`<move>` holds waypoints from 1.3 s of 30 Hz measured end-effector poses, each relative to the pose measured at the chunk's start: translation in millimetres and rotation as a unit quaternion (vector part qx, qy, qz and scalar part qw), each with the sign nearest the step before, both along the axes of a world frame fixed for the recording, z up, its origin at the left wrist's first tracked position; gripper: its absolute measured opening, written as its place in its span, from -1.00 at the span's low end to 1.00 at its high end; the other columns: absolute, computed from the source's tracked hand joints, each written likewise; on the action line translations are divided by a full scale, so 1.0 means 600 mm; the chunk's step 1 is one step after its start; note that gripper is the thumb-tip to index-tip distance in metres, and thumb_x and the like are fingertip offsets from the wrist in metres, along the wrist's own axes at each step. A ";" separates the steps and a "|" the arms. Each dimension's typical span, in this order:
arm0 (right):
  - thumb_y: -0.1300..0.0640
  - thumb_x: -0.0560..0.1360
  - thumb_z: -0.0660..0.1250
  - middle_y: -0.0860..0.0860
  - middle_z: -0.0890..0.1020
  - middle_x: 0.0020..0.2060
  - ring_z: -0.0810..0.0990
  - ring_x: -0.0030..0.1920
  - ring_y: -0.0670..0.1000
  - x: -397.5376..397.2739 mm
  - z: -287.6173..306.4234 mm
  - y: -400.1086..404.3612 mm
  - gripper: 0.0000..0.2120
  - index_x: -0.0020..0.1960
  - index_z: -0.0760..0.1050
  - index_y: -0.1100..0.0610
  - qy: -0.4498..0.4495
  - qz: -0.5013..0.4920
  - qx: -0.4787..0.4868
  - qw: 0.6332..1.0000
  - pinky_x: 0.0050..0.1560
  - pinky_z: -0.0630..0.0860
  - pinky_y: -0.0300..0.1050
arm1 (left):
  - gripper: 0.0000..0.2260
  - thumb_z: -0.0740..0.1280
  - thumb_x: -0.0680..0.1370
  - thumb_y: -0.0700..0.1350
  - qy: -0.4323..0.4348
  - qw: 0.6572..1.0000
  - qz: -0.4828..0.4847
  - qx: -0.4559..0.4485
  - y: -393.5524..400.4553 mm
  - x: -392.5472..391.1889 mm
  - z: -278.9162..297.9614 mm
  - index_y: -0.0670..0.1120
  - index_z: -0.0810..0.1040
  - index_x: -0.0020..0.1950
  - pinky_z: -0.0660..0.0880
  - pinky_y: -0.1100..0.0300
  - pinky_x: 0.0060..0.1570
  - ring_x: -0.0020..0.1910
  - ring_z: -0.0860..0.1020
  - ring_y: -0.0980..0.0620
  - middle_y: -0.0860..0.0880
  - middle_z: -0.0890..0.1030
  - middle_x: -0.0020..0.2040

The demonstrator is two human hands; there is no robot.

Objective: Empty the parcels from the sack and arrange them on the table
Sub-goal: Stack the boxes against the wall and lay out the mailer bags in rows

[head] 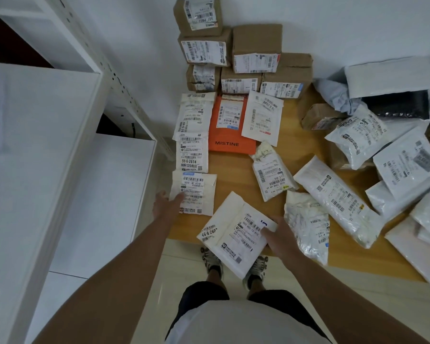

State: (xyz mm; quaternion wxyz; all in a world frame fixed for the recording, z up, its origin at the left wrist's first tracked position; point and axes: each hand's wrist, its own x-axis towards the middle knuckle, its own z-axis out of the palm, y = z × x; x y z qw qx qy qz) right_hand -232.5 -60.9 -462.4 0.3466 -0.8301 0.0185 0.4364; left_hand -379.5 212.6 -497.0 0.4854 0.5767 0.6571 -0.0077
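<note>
**White mailers under both hands at the table's near edge**

White padding sits under the fingers of the right hand [281, 238], which curl over the right edge of a white padded envelope [233, 234], thumb on its label, holding it tilted so that its near corner hangs off the wooden table [236, 175] above the person's shoes [212, 260]. The left hand [165, 203] lies with fingers straight and loosely spread, fingertips touching the near-left corner of a small white mailer [194, 192] that lies flat at the table's left edge.

Taking the orange mailer [230, 126] marked MISTINE as the landmark: the touched mailer is nearer than it and to its left, last in a column of three white mailers that runs along the orange one's left side. The held envelope is nearer still, straight below the orange one. A white envelope [262, 117] overlaps the orange mailer's right edge. Behind it, against the wall, brown cardboard boxes [246, 50] are stacked in rows. To its right and nearer lie loose white plastic bags [333, 194], askew, and further right a heap of grey and white poly parcels [392, 145] overlapping one another. Well to the orange mailer's left, off the table, stands a white shelving unit [60, 120].
</note>
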 end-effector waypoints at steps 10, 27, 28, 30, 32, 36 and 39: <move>0.11 0.50 0.31 0.01 0.58 -0.15 0.56 -0.14 0.02 -0.009 0.002 0.003 -0.90 -0.03 0.47 0.12 -0.011 0.038 -0.064 0.997 -0.19 0.43 -0.09 | -0.51 0.40 0.53 0.06 -0.028 0.999 -0.028 0.007 0.006 0.011 0.003 -0.07 0.39 0.39 0.59 -0.12 0.07 0.06 0.62 -0.10 -0.10 0.58 0.22; 0.22 0.54 0.19 0.17 0.70 -0.27 0.62 -0.34 0.08 -0.101 -0.009 0.083 -0.76 0.03 0.61 0.26 0.246 0.074 -0.062 0.964 -0.39 0.54 -0.17 | -0.69 0.38 0.54 0.04 -0.056 0.997 -0.033 -0.032 0.012 0.002 0.011 -0.05 0.53 0.23 0.60 -0.14 0.05 -0.01 0.65 -0.09 -0.06 0.66 0.06; 0.22 0.54 0.18 0.15 0.69 -0.28 0.62 -0.35 0.07 -0.106 -0.009 0.087 -0.75 0.06 0.61 0.25 0.247 0.085 -0.066 0.963 -0.42 0.52 -0.19 | -0.69 0.38 0.54 0.03 -0.056 0.997 -0.032 -0.032 0.013 0.002 0.013 -0.05 0.53 0.23 0.60 -0.13 0.05 -0.02 0.65 -0.09 -0.05 0.66 0.05; 0.23 0.55 0.16 0.13 0.68 -0.29 0.61 -0.39 0.04 -0.115 -0.011 0.094 -0.73 0.08 0.61 0.24 0.241 0.108 -0.075 0.962 -0.46 0.47 -0.23 | -0.71 0.38 0.55 0.02 -0.053 0.998 -0.034 -0.028 0.012 0.002 0.018 -0.07 0.54 0.22 0.60 -0.11 0.05 -0.03 0.65 -0.08 -0.05 0.66 0.04; 0.24 0.56 0.14 0.15 0.69 -0.28 0.62 -0.41 0.03 -0.123 -0.018 0.099 -0.72 0.08 0.61 0.26 0.238 0.122 -0.082 0.960 -0.43 0.49 -0.21 | -0.71 0.37 0.56 0.02 -0.052 0.997 -0.040 -0.028 0.012 0.000 0.022 -0.08 0.54 0.22 0.60 -0.10 0.05 -0.03 0.64 -0.08 -0.05 0.65 0.03; 0.26 0.58 0.12 0.21 0.70 -0.20 0.64 -0.39 0.05 -0.136 -0.029 0.107 -0.70 0.14 0.58 0.29 0.248 0.107 -0.081 0.959 -0.25 0.61 -0.12 | -0.76 0.34 0.58 -0.03 -0.062 0.996 -0.048 -0.036 0.012 -0.006 0.023 -0.07 0.54 0.22 0.60 -0.08 0.04 -0.04 0.65 -0.06 -0.04 0.66 0.00; 0.27 0.59 0.12 0.22 0.70 -0.19 0.65 -0.38 0.06 -0.140 -0.032 0.111 -0.70 0.14 0.58 0.31 0.246 0.097 -0.080 0.961 -0.17 0.64 -0.07 | -0.83 0.22 0.62 -0.15 -0.051 0.996 -0.071 -0.023 0.010 -0.002 0.031 -0.06 0.53 0.17 0.57 0.03 -0.03 -0.03 0.61 -0.07 -0.05 0.63 -0.01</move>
